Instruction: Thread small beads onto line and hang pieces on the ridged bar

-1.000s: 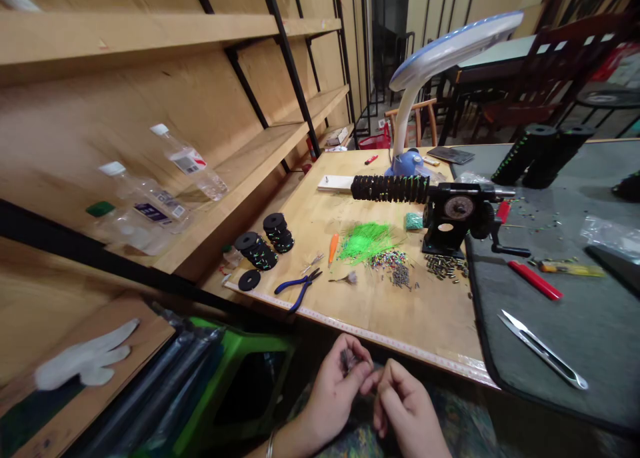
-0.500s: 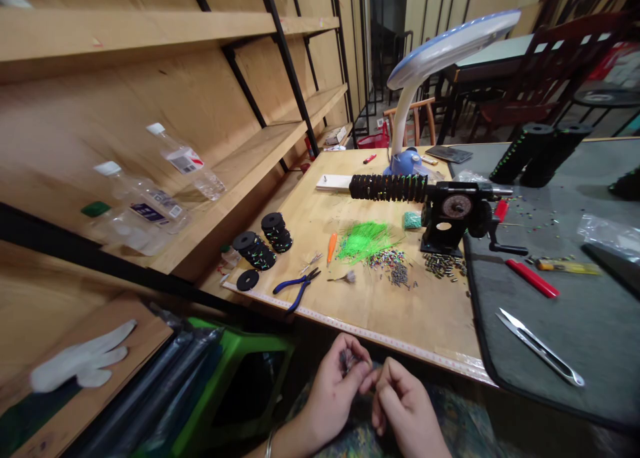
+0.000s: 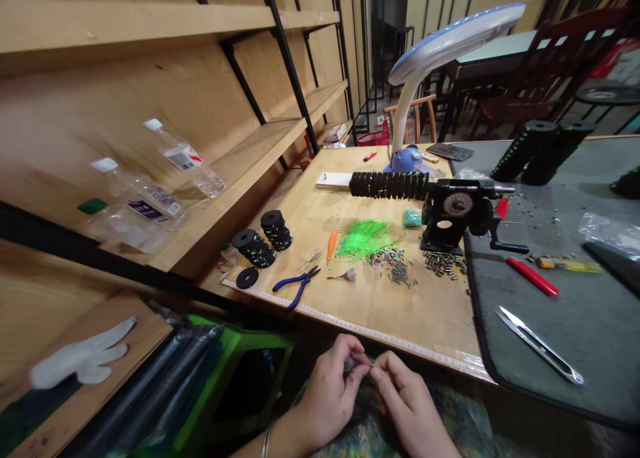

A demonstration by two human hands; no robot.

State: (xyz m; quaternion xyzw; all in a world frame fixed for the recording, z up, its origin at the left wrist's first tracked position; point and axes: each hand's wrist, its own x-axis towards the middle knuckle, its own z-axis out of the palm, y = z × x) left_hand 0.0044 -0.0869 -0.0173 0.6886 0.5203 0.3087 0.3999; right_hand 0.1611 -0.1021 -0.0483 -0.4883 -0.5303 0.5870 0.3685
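Below the table's front edge, my left hand and my right hand meet at their fingertips above my lap. Both are closed in a pinch on something too small to make out. Closest to them on the wooden table lie blue-handled pliers and a small pale bundle of thin strands. Beyond these are a heap of bright green strands, multicoloured beads, small grey pieces, brass-coloured pieces and an orange-handled tool.
A black hand-cranked machine carries a row of black foam discs. Foam spools stand at the left. Metal snips and a red stick lie on the grey mat. A desk lamp rises behind; bottles rest on the shelf.
My right hand has turned and its thumb and fingers now meet the left fingertips in a pinch. The left hand has shifted slightly. The things on the table have stayed put.
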